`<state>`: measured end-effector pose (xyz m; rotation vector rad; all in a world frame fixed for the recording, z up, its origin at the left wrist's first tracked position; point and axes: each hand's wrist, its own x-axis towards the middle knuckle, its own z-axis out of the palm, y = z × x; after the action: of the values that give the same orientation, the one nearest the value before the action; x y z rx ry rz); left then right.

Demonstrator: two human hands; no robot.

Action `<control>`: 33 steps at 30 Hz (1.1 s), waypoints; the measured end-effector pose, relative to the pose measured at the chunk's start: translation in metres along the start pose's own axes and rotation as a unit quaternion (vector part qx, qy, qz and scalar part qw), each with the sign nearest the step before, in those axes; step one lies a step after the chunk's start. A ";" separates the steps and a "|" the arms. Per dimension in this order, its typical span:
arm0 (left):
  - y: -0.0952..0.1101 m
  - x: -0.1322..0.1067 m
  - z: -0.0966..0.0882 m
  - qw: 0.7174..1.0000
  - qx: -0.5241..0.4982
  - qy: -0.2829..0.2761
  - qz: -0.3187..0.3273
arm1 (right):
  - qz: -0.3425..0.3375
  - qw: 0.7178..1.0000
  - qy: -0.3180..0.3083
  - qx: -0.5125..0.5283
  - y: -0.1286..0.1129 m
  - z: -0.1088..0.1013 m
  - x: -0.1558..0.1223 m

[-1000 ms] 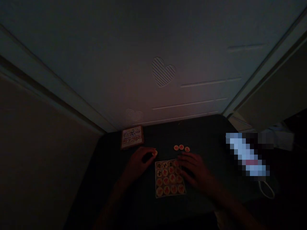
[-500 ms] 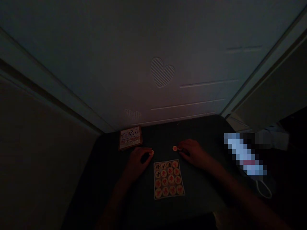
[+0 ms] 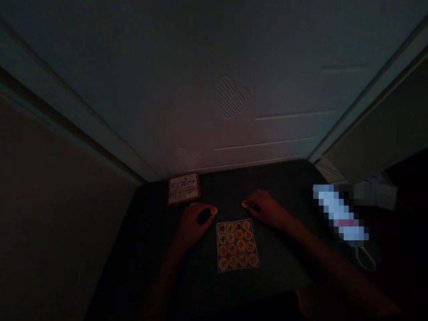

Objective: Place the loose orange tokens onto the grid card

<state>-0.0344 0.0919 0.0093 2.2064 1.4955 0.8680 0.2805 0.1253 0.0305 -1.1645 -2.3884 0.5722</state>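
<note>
My left hand (image 3: 195, 225) rests on the dark table (image 3: 284, 263), its fingertips pinching a round xiangqi piece (image 3: 214, 210). My right hand (image 3: 264, 208) reaches in from the right, with a second round piece (image 3: 245, 203) partly hidden under its fingertips. Between and just below both hands lies a square card (image 3: 238, 245) holding several cream pieces in rows, marked with red or dark characters. Neither hand touches the card.
A small framed picture box (image 3: 183, 188) lies at the table's far left corner. A pixelated pale object (image 3: 341, 214) and a white cord loop (image 3: 366, 259) lie to the right. An embossed white panel (image 3: 232, 96) rises behind the table.
My right hand has moved off the card toward the far side of the table. The loose pieces there are gone, leaving one at its fingertips. The card's rows look fuller.
</note>
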 end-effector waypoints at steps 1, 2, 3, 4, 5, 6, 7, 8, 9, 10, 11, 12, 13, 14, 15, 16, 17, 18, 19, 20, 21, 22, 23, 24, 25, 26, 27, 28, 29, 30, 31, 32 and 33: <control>0.000 0.000 0.000 1.000 -0.004 -0.002 0.000 | -0.001 1.000 0.002 0.002 -0.001 -0.001 0.001; -0.001 -0.001 0.000 1.000 -0.009 -0.004 0.001 | -0.002 1.000 0.007 0.007 -0.003 -0.003 0.002; -0.002 -0.001 0.001 1.000 -0.013 -0.005 0.001 | -0.005 1.000 0.014 0.014 -0.007 -0.004 0.001; -0.003 -0.001 0.001 1.000 -0.016 -0.006 0.002 | -0.011 0.999 0.020 0.025 -0.012 -0.007 0.000; -0.004 -0.001 0.002 1.000 -0.018 -0.006 0.001 | -0.022 0.999 0.024 0.038 -0.019 -0.009 -0.002; -0.005 -0.001 0.002 1.000 -0.020 -0.008 0.001 | -0.038 0.998 0.023 0.051 -0.025 -0.010 -0.004; -0.006 -0.001 0.003 1.000 -0.020 -0.008 -0.001 | -0.057 0.997 0.012 0.059 -0.033 -0.011 -0.006; -0.007 0.000 0.003 1.000 -0.019 -0.006 -0.004 | -0.075 0.995 0.002 0.062 -0.039 -0.011 -0.008; -0.006 0.000 0.003 1.000 -0.019 0.000 -0.005 | -0.089 0.994 -0.011 0.061 -0.045 -0.011 -0.009; -0.004 0.000 0.002 1.000 -0.021 0.010 -0.005 | -0.100 0.993 -0.020 0.058 -0.049 -0.010 -0.010; -0.001 0.000 0.000 0.999 -0.026 0.024 -0.002 | -0.106 0.993 -0.022 0.055 -0.052 -0.008 -0.011; 0.005 0.000 -0.002 0.999 -0.031 0.037 0.005 | -0.107 0.993 -0.021 0.053 -0.053 -0.007 -0.012; 0.013 -0.001 -0.005 0.998 -0.038 0.044 0.016 | -0.105 0.993 -0.017 0.054 -0.053 -0.005 -0.012; 0.023 -0.003 -0.008 0.998 -0.042 0.045 0.029 | -0.100 0.993 -0.009 0.057 -0.051 -0.004 -0.013; 0.034 -0.006 -0.010 0.998 -0.041 0.028 0.049 | -0.094 0.994 -0.001 0.062 -0.049 -0.004 -0.014; 0.046 -0.010 -0.012 0.997 -0.038 -0.005 0.068 | -0.086 0.994 0.007 0.066 -0.046 -0.003 -0.015; 0.057 -0.015 -0.013 0.995 -0.032 -0.042 0.082 | -0.077 0.994 0.014 0.070 -0.044 -0.004 -0.016; 0.068 -0.020 -0.014 0.992 -0.023 -0.078 0.097 | -0.070 0.995 0.021 0.071 -0.042 -0.004 -0.018; 0.077 -0.025 -0.015 0.988 -0.013 -0.112 0.105 | -0.065 0.995 0.027 0.072 -0.041 -0.006 -0.020; 0.083 -0.031 -0.015 0.984 -0.005 -0.137 0.112 | -0.062 0.995 0.031 0.073 -0.040 -0.007 -0.022; 0.087 -0.036 -0.015 0.983 0.005 -0.146 0.114 | -0.061 0.995 0.034 0.075 -0.040 -0.008 -0.025; 0.089 -0.040 -0.015 0.982 0.015 -0.152 0.114 | -0.063 0.994 0.035 0.077 -0.041 -0.009 -0.028; 0.090 -0.044 -0.015 0.982 0.023 -0.152 0.114 | -0.065 0.994 0.034 0.081 -0.041 -0.010 -0.031; 0.090 -0.047 -0.015 0.982 0.029 -0.150 0.114 | -0.067 0.994 0.034 0.084 -0.041 -0.011 -0.033; 0.090 -0.049 -0.014 0.981 0.033 -0.151 0.114 | -0.068 0.993 0.034 0.088 -0.041 -0.011 -0.036; 0.091 -0.050 -0.014 0.981 0.035 -0.155 0.112 | -0.067 0.993 0.034 0.092 -0.041 -0.012 -0.039; 0.092 -0.049 -0.014 0.980 0.037 -0.160 0.111 | -0.064 0.993 0.035 0.096 -0.041 -0.012 -0.041; 0.094 -0.049 -0.013 0.979 0.037 -0.166 0.110 | -0.061 0.993 0.037 0.099 -0.040 -0.012 -0.043; 0.096 -0.047 -0.012 0.978 0.037 -0.171 0.110 | -0.058 0.992 0.041 0.101 -0.040 -0.012 -0.046; 0.098 -0.045 -0.011 0.978 0.037 -0.175 0.111 | -0.055 0.992 0.045 0.101 -0.040 -0.013 -0.048; 0.100 -0.044 -0.009 0.977 0.037 -0.178 0.112 | -0.053 0.992 0.048 0.102 -0.039 -0.014 -0.050; 0.101 -0.042 -0.008 0.976 0.036 -0.180 0.113 | -0.050 0.992 0.052 0.102 -0.039 -0.015 -0.052; 0.102 -0.041 -0.008 0.976 0.035 -0.183 0.115 | -0.046 0.992 0.054 0.101 -0.039 -0.017 -0.054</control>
<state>0.0227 0.0140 0.0622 2.4602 1.1314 0.4391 0.2951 0.0622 0.0547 -0.9678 -2.2224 0.6848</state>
